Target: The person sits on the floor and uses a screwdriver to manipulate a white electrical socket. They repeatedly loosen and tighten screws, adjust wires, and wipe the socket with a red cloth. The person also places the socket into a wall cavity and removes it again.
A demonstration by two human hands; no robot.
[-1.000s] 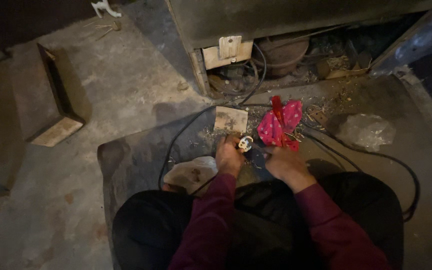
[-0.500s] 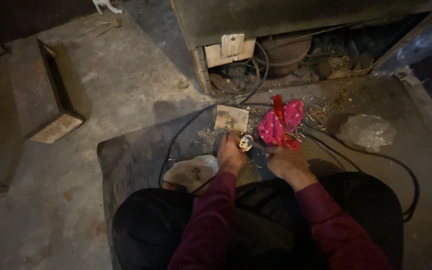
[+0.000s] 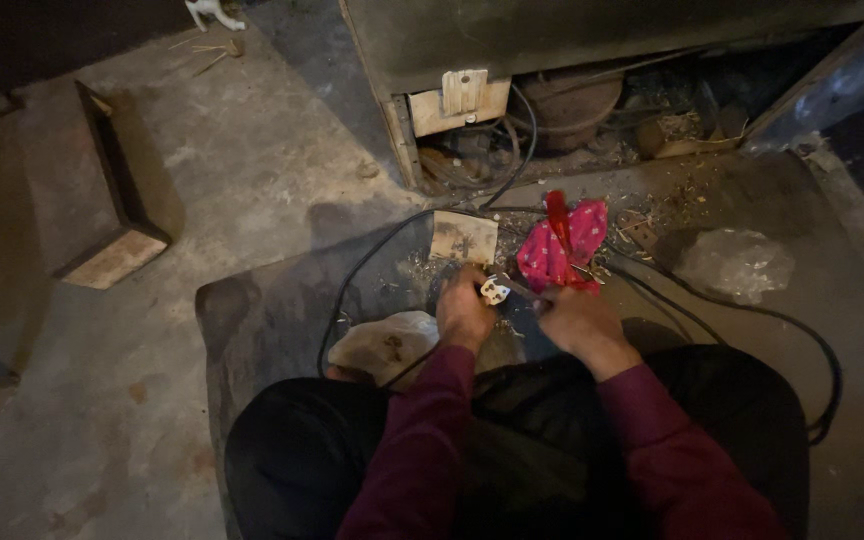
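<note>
My left hand (image 3: 464, 310) is closed around a small white electrical plug (image 3: 495, 291) just above my lap. My right hand (image 3: 572, 318) grips a thin tool (image 3: 524, 290) whose tip touches the plug; its handle is hidden in my fist. A black cable (image 3: 352, 280) loops from the plug area across the floor. Just beyond my hands lies a pink patterned cloth (image 3: 562, 245) with a red-handled tool (image 3: 557, 215) on it. Both arms wear maroon sleeves.
The open base of an appliance (image 3: 552, 110) shows wiring and a round dark part. A small card (image 3: 464, 238) and a white plastic bag (image 3: 387, 345) lie near my left hand. A clear crumpled bag (image 3: 732, 265) sits right, a wooden box (image 3: 112, 210) left.
My hands have stayed together on the plug; the right hand shifted slightly toward it. The view has tilted a little downward.
</note>
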